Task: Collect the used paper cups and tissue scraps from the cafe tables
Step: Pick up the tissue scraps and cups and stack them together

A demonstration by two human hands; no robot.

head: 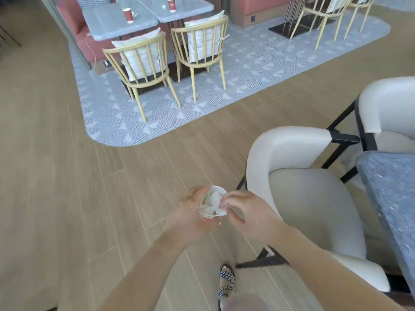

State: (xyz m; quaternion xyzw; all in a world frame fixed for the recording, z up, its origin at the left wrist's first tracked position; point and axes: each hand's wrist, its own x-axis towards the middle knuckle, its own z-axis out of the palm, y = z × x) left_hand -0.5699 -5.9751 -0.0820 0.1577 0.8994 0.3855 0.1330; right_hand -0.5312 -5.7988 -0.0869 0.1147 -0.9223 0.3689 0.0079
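My left hand [190,212] grips a paper cup [207,217] stuffed with white tissue scraps [213,202], held over the wooden floor. My right hand [244,212] pinches a tissue piece at the cup's rim, fingers closed on it. Far ahead, a red paper cup [128,14] stands on the left grey table [105,28], with a small white scrap [136,13] beside it. Another red cup [171,4] stands on the right grey table [190,10], near a tissue scrap [164,6].
Two wooden spindle chairs [139,61] [199,48] with cushions stand before those tables on a patterned grey carpet [247,63]. A white armchair [303,176] and a dark speckled table [390,198] are close on my right. My sandalled foot [226,281] is below.
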